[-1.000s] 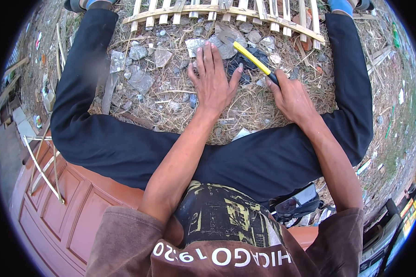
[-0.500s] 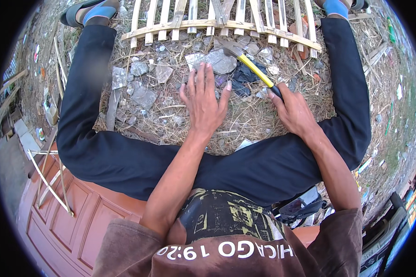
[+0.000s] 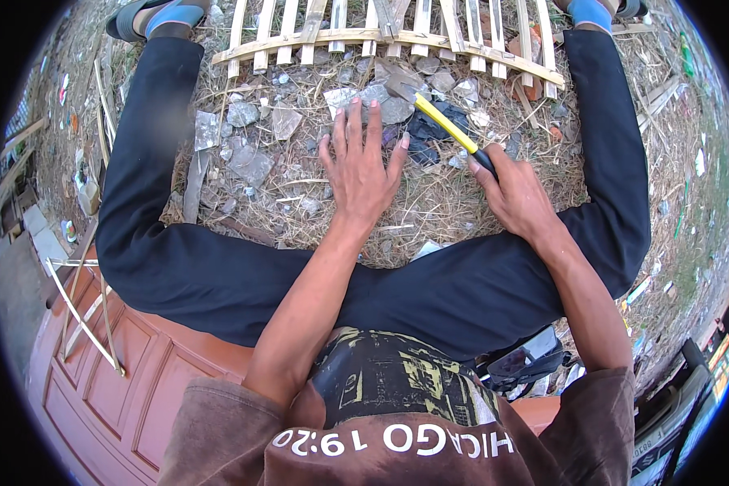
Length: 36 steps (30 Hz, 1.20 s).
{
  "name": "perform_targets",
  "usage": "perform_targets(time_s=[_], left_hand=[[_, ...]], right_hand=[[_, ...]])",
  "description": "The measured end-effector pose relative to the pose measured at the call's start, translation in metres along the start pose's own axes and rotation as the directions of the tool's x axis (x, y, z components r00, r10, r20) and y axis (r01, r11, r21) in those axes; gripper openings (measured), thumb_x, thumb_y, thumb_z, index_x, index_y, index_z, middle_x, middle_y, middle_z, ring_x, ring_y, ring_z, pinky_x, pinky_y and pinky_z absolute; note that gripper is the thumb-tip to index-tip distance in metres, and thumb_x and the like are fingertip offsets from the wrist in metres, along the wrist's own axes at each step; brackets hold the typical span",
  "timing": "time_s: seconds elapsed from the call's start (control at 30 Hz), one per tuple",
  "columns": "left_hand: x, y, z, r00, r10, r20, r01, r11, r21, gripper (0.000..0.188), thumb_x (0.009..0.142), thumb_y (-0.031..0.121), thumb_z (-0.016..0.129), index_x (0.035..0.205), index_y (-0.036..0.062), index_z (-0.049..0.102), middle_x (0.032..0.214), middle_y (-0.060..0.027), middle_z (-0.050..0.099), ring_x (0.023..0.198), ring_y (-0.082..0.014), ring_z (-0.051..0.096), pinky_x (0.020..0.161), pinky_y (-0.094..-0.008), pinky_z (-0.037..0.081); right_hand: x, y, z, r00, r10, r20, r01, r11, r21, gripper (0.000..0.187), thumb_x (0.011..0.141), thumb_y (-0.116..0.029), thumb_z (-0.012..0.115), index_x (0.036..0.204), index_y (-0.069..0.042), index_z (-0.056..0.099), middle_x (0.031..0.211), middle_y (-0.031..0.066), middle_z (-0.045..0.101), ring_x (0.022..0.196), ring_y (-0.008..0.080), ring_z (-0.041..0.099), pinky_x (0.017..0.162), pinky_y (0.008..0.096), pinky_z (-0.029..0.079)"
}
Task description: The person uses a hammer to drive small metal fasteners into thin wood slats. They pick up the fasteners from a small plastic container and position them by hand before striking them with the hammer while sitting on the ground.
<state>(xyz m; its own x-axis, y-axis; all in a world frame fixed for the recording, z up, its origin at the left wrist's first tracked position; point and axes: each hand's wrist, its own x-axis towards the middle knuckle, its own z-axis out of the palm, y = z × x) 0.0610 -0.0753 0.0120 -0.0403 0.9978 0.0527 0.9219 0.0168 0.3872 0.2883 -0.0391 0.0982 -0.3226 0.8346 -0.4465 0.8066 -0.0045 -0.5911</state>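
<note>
My right hand (image 3: 513, 188) is wrapped round the black grip of a hammer (image 3: 449, 127) with a yellow handle. The hammer's metal head points up and left, over the grey stones (image 3: 390, 105). To the left of it, my left hand (image 3: 360, 166) holds nothing, its fingers spread above the stones and dry grass. Beyond both hands lies a frame of pale wooden slats (image 3: 389, 36), joined by a curved crosspiece. The hammer head is a little short of that crosspiece. Dark crumpled plastic (image 3: 436, 134) lies under the hammer handle.
My legs in dark trousers (image 3: 211, 279) stretch out on both sides of the slats. A reddish-brown panelled door (image 3: 138, 356) is beneath me at the lower left, with thin crossed sticks (image 3: 81, 320) on it. A black bag (image 3: 526, 360) lies by my right hip. Broken stones and litter cover the ground.
My left hand has shifted very slightly up and to the right. The right hand and hammer stay almost in the same place.
</note>
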Motion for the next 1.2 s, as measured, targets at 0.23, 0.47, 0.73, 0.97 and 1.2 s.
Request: perform_targets(time_s=[0.23, 0.47, 0.73, 0.97, 1.2], left_hand=[[-0.001, 0.001, 0.0, 0.999, 0.031, -0.009, -0.031, 0.999, 0.039, 0.061, 0.098, 0.041, 0.061, 0.149, 0.0112, 0.048, 0.156, -0.0218, 0.037, 0.144, -0.043, 0.032, 0.112, -0.0618, 0.026], [0.0, 0.004, -0.001, 0.998, 0.054, -0.045, -0.05, 0.996, 0.076, 0.06, 0.097, 0.04, 0.062, 0.147, 0.0093, 0.05, 0.153, -0.0226, 0.04, 0.141, -0.0429, 0.037, 0.111, -0.0597, 0.029], [0.004, 0.006, -0.004, 0.994, 0.071, -0.083, -0.063, 0.993, 0.101, 0.058, 0.095, 0.04, 0.065, 0.14, 0.0056, 0.055, 0.15, -0.0227, 0.044, 0.138, -0.0418, 0.041, 0.107, -0.0574, 0.033], [0.002, 0.009, 0.001, 0.996, 0.057, -0.073, -0.047, 0.99, 0.132, 0.06, 0.094, 0.042, 0.066, 0.138, 0.0029, 0.055, 0.151, -0.025, 0.042, 0.139, -0.0436, 0.039, 0.107, -0.0577, 0.033], [0.001, 0.01, 0.003, 0.997, 0.055, -0.057, -0.046, 0.987, 0.153, 0.068, 0.094, 0.044, 0.065, 0.146, 0.0031, 0.048, 0.153, -0.0259, 0.037, 0.141, -0.0448, 0.035, 0.107, -0.0602, 0.032]], right_hand=[[0.0, 0.002, 0.001, 1.0, 0.002, -0.009, -0.002, 1.0, 0.029, 0.027, 0.102, -0.027, 0.057, 0.098, -0.001, 0.051, 0.064, 0.0262, 0.06, 0.065, 0.0484, 0.061, 0.06, 0.0555, 0.045], [-0.003, -0.001, 0.003, 0.999, -0.05, -0.019, 0.05, 0.999, -0.019, 0.025, 0.102, -0.025, 0.058, 0.1, -0.001, 0.051, 0.063, 0.0257, 0.06, 0.064, 0.0483, 0.061, 0.058, 0.0556, 0.045], [-0.001, 0.001, 0.005, 0.992, -0.113, -0.06, 0.112, 0.994, -0.017, 0.025, 0.102, -0.024, 0.058, 0.1, -0.001, 0.049, 0.062, 0.0255, 0.059, 0.063, 0.0483, 0.061, 0.056, 0.0556, 0.045], [0.004, 0.005, 0.008, 0.993, -0.114, -0.031, 0.111, 0.989, -0.095, 0.024, 0.102, -0.023, 0.057, 0.1, -0.001, 0.047, 0.063, 0.0261, 0.059, 0.064, 0.0493, 0.061, 0.056, 0.0562, 0.045], [0.007, 0.01, 0.01, 0.992, -0.121, -0.046, 0.116, 0.99, -0.084, 0.023, 0.102, -0.023, 0.057, 0.101, -0.002, 0.048, 0.062, 0.026, 0.059, 0.063, 0.0493, 0.061, 0.056, 0.057, 0.045]])
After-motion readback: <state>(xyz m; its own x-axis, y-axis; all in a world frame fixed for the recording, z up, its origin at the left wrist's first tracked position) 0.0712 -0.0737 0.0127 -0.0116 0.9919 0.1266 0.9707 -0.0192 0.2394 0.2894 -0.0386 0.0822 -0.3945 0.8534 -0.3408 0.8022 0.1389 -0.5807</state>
